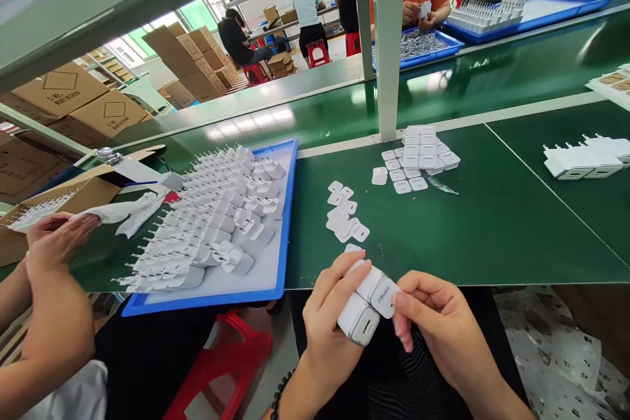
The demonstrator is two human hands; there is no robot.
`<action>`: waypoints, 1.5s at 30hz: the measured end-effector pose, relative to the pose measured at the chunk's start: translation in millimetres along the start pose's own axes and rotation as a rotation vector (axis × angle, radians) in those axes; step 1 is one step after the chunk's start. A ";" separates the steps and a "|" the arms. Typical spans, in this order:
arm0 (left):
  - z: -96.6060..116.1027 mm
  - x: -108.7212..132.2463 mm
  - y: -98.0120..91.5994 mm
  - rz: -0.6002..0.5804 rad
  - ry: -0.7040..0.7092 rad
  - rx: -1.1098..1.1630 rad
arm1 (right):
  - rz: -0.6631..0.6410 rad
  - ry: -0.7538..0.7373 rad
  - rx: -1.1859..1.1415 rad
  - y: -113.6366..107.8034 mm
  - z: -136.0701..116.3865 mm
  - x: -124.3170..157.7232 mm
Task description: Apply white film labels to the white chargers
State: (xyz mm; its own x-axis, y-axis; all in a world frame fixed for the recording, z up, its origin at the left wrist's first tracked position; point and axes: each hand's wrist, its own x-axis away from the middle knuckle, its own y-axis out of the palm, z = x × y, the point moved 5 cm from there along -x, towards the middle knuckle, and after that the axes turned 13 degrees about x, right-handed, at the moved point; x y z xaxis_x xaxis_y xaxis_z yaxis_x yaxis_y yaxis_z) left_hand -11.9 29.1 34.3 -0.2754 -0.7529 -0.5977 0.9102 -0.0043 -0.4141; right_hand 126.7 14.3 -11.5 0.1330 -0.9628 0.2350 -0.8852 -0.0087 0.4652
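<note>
My left hand (335, 328) is wrapped round two white plug chargers side by side. The nearer charger (359, 321) shows a USB-C port in its end. On the end of the other sits a small white face plate (385, 296) with grey lettering. My right hand (433, 315) pinches the edge of that plate between thumb and fingers; whether the plate is fixed to the charger I cannot tell. Just beyond my hands, loose white plates (345, 216) lie scattered on the green table (472, 230). Farther back are stacked plates (420, 147) beside a scrap of clear film (440, 185).
To the left, a blue-rimmed tray (288, 223) holds many upright chargers (197, 223). A co-worker's hands (62, 236) hold white cloth-like material (130, 210) there. More chargers (588, 157) lie at right. A post (387, 46) rises at the table's back strip.
</note>
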 end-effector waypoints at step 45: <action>-4.7 1.5 6.0 -0.149 -0.044 -0.066 | 0.122 0.003 0.404 -6.3 -7.4 -3.5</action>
State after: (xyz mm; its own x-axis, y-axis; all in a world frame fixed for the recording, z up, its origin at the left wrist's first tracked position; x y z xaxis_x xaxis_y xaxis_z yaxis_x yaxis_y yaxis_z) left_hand -8.4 31.0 27.7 -0.3907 -0.7752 -0.4965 0.8378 -0.0760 -0.5406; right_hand 135.2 19.6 -9.0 0.0176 -0.9626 0.2704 -0.9981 -0.0009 0.0617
